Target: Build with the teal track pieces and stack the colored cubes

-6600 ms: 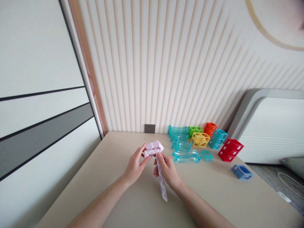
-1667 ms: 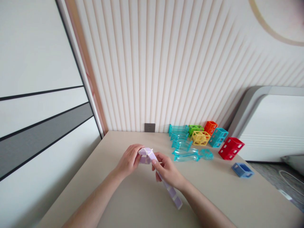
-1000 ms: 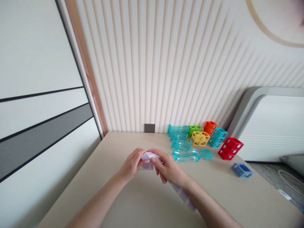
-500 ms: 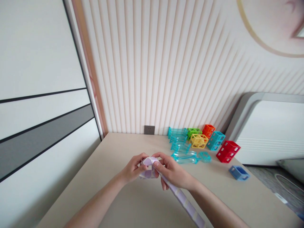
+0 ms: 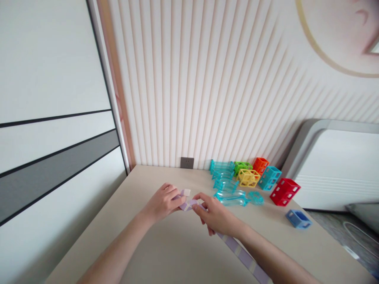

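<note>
Between my hands runs a long, flat lavender strip (image 5: pixel 240 252) with pale cross bands, like a ribbon or a strap. My left hand (image 5: pixel 163 203) has its fingers closed on the strip near one end, and a whitish tip sticks up beside the fingers. A short twisted stretch of it shows between the two hands. My right hand (image 5: pixel 215 215) pinches it with thumb and forefinger. From under the right palm the strip trails down past the forearm and out at the bottom edge.
On the beige tabletop (image 5: pixel 166 252), clear turquoise plastic pieces (image 5: pixel 229 197) lie right of my hands. Around them stand open-frame blocks in green (image 5: pixel 242 167), yellow (image 5: pixel 248 178), orange (image 5: pixel 260 165), turquoise (image 5: pixel 269 177), red (image 5: pixel 284 192) and blue (image 5: pixel 299 219). A ribbed wall (image 5: pixel 177 79) closes the back.
The folded loop of the strip between my hands has opened into a flatter twisted stretch. My left hand has turned knuckles up, and the hands have moved slightly apart.
</note>
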`<state>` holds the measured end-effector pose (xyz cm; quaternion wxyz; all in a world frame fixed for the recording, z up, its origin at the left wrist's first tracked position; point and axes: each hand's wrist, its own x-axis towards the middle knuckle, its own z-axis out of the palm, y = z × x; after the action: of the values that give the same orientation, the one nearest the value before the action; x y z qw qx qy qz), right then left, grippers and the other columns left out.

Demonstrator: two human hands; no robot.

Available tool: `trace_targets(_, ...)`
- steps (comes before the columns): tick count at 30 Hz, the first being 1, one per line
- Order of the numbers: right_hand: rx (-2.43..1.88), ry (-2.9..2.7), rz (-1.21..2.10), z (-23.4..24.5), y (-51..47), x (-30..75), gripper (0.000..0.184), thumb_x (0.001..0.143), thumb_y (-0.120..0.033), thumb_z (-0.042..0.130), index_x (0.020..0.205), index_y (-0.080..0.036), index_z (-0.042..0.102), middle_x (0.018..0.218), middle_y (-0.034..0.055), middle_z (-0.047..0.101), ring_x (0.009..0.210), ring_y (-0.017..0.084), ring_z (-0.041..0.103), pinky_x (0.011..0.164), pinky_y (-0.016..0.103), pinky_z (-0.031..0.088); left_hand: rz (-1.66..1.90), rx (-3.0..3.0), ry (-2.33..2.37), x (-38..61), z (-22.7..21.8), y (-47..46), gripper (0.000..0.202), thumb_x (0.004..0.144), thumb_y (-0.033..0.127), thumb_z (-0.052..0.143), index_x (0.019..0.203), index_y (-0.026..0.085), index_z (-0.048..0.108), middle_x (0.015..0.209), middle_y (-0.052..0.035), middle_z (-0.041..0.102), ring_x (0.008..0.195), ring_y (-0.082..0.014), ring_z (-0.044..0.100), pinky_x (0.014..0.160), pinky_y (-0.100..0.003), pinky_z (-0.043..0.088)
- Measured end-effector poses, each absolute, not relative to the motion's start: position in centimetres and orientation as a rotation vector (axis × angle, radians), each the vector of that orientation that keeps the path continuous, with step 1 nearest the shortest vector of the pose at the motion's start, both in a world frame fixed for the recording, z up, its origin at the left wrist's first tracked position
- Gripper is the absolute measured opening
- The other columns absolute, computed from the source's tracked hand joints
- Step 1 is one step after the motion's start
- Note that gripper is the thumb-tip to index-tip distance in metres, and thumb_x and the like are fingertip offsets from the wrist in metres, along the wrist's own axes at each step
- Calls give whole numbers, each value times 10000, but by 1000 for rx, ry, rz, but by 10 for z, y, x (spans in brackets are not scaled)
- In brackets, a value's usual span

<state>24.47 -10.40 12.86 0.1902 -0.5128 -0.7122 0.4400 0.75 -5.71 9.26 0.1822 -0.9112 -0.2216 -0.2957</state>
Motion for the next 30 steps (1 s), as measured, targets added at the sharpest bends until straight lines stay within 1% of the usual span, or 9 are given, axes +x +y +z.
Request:
trace_targets(3,-1480,-1950,1250,126,-99,243,298,927,-470,532,1059,-204,554,631,-60,595,331,75,532,305,144,327,-757,-2451,-653,7,90,-58,70,963,224,576,996,214,637,877,-32,665,894,-198,591,868,-366,417)
trace_targets(6,-1369,-1741,1484,125,-97,241,390,904,-577,524,898,-189,563,652,-43,595,370,65,521,348,163,377,-771,-2389,-696,6,88,-58,119,965,166,550,1037,203,637,1012,-62,698,1034,-218,602,969,-403,408)
trace_targets(8,-1324,-1548,1669,125,-99,240,456,904,-624,482,820,-184,565,587,-43,559,392,73,501,376,179,404,-806,-2384,-716,6,88,-57,160,970,151,532,1089,184,634,1106,-84,701,1129,-230,591,1037,-422,391)
trace_targets(10,-1335,-1417,1752,125,-101,238,475,898,-635,480,778,-184,567,509,-52,513,386,76,462,378,184,389,-832,-2410,-717,8,87,-57,216,975,135,507,1155,165,623,1151,-96,700,1174,-226,588,1085,-422,378)
trace_targets(15,-1281,-1453,1646,121,-105,231,529,808,-725,553,741,-200,530,448,-88,447,354,65,387,357,184,338,-886,-2458,-650,16,84,-58,248,982,212,541,1209,138,605,1069,-107,721,1088,-234,644,1043,-418,443)
trace_targets(19,-1314,-1627,1483,118,-102,230,610,780,-804,494,731,-197,534,437,-82,458,331,65,374,341,192,325,-921,-2438,-657,18,83,-58,241,984,217,546,1198,124,606,1030,-101,725,1031,-235,666,1017,-432,457)
trace_targets(22,-1317,-1749,1369,119,-101,232,600,838,-775,438,740,-192,540,454,-69,480,331,67,388,344,192,315,-950,-2382,-669,16,84,-60,245,990,216,539,1204,117,607,1025,-98,729,1020,-232,664,1029,-438,443)
trace_targets(26,-1337,-1841,1273,122,-102,232,525,934,-669,378,749,-197,515,443,-68,468,342,72,398,348,182,314,-918,-2302,-662,14,85,-61,257,986,134,521,1227,128,610,1052,-83,729,1049,-220,650,1089,-442,396)
trace_targets(30,-1368,-1888,1313,128,-105,232,448,989,-559,342,794,-194,514,484,-75,452,355,76,436,343,169,347,-920,-2284,-602,11,87,-60,234,976,130,542,1190,138,636,1055,-64,725,1059,-202,642,1145,-428,358)
